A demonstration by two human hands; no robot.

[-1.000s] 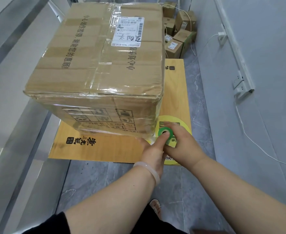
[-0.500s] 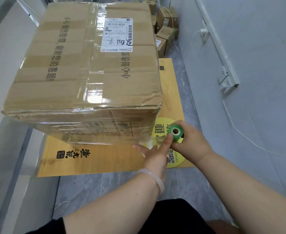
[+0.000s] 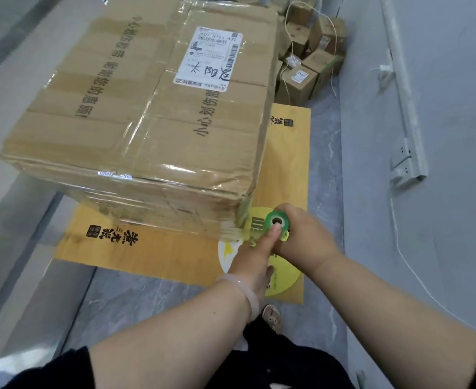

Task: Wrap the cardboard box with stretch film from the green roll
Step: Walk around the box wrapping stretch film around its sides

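Observation:
A large taped cardboard box (image 3: pixel 152 116) with a white shipping label sits on a flat orange cardboard sheet (image 3: pixel 158 248). Clear film shines on its near side face. The small green roll (image 3: pixel 277 220) is just off the box's near right bottom corner, and a strip of film (image 3: pixel 236 233) stretches from it to that corner. My right hand (image 3: pixel 304 237) grips the roll from the right. My left hand (image 3: pixel 255 259), with a pale bracelet on the wrist, reaches up from below with one straight finger touching the roll's core end.
Several small cardboard boxes (image 3: pixel 309 63) are stacked behind the big box near the right wall. A white cable (image 3: pixel 416 276) runs along the grey wall and floor at right. A glass partition (image 3: pixel 12 248) borders the left. My foot (image 3: pixel 271 315) stands on the grey floor.
The view has swung so the box sits turned and further left. Both hands stay on the roll by the box's near right corner, and the film strip to the corner now shows.

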